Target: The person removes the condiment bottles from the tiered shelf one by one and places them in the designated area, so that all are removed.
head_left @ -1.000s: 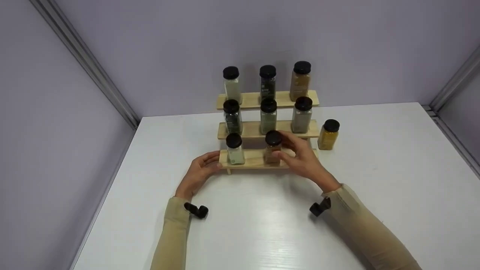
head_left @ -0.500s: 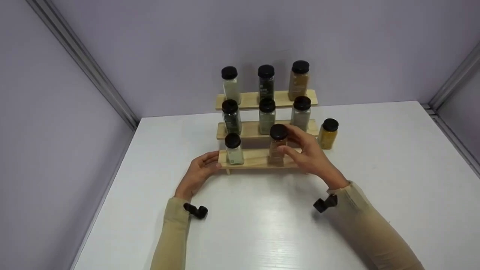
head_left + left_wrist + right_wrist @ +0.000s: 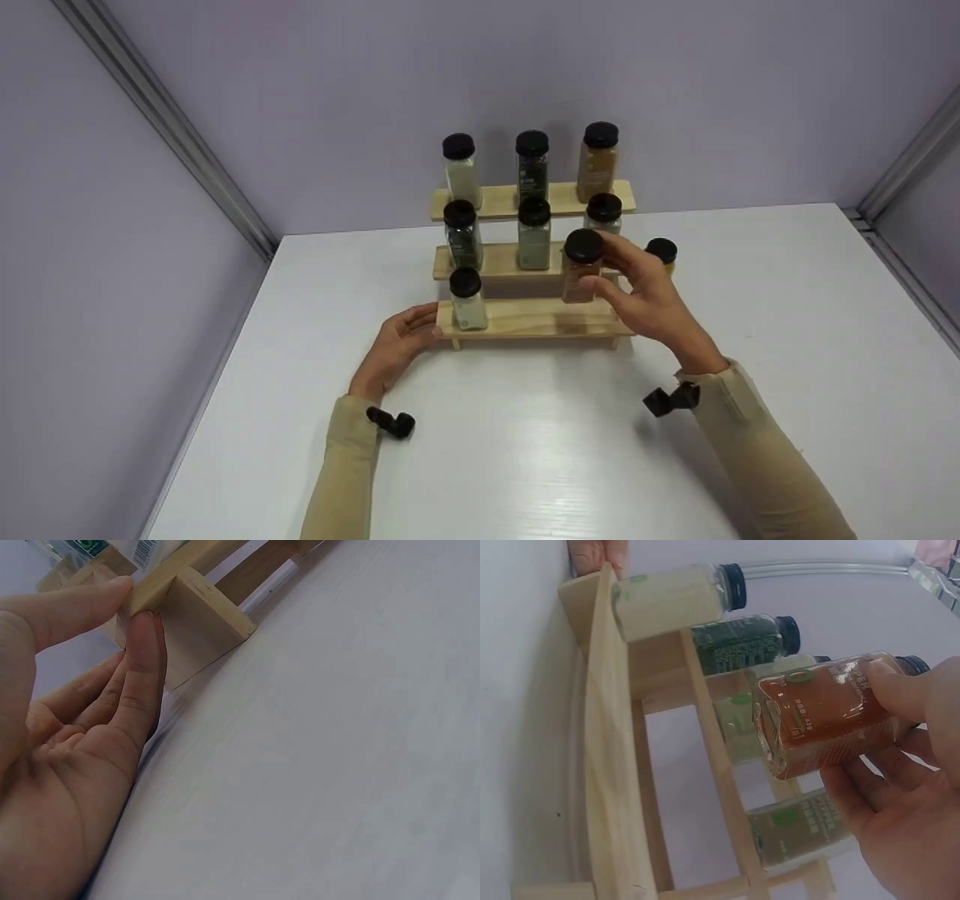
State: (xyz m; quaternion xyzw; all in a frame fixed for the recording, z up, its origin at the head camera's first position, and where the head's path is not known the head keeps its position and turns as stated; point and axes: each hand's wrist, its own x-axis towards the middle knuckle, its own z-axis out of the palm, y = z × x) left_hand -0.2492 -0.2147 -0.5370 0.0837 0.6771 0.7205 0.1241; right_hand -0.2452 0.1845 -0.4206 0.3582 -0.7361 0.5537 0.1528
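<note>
My right hand point(image 3: 651, 298) grips a square glass spice jar point(image 3: 580, 279) with a black lid and red-brown powder, raised above the bottom shelf of a wooden three-tier spice rack point(image 3: 536, 321). The right wrist view shows the jar point(image 3: 821, 716) tilted across the frame, thumb on one side and fingers on the other; its label partly reads "PEPPER". At the rack's left end, my left hand point(image 3: 399, 346) pinches the bottom shelf's corner, seen close in the left wrist view with the thumb and a finger on the wood point(image 3: 202, 626). A pale-powder jar point(image 3: 469, 309) stands at that shelf's left.
Three jars stand on the top shelf point(image 3: 495, 199) and three on the middle shelf point(image 3: 495, 261). A yellow spice jar point(image 3: 663, 253) on the white table point(image 3: 480, 442) is partly hidden behind my right hand. A wall rises behind the rack.
My right hand has lifted the red-brown jar off the bottom shelf and carried it up and to the right. The left hand stays on the rack's corner.
</note>
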